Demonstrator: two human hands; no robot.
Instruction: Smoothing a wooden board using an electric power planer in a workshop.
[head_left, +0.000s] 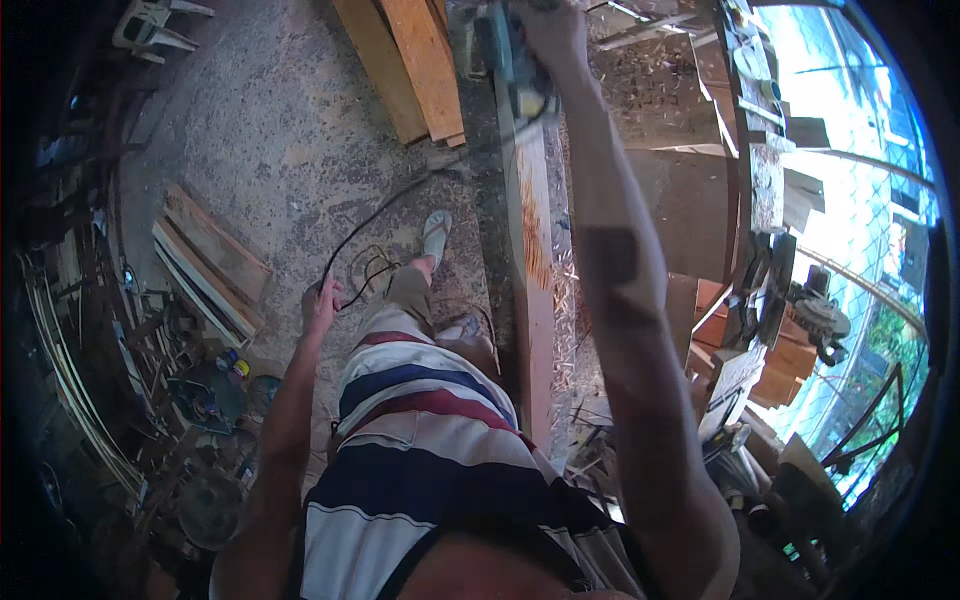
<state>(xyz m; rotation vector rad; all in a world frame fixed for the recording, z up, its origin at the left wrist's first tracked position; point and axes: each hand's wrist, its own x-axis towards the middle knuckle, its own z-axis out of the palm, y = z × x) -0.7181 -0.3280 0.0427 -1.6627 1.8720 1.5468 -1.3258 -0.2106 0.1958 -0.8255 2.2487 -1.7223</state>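
My right hand (556,42), at the end of an outstretched arm, is closed on the top of an electric hand planer (512,62) with a greenish-grey body. The planer rests at the far part of a long wooden beam (537,350), and its front end runs to the upper edge of the view. Rough orange-brown marks show on the beam's pale face nearer to me. A black power cord (385,203) runs from the planer in a curve to my left hand (322,304), whose fingers are wrapped round it, low and off to the left.
Wide planks (415,70) lie left of the beam's far end. Other boards (210,265) lie on the concrete floor (270,130) at left. A plastic chair (160,28) stands far left. Loops of cord (372,268) lie near my feet. Shavings and wooden panels (675,210) are at right.
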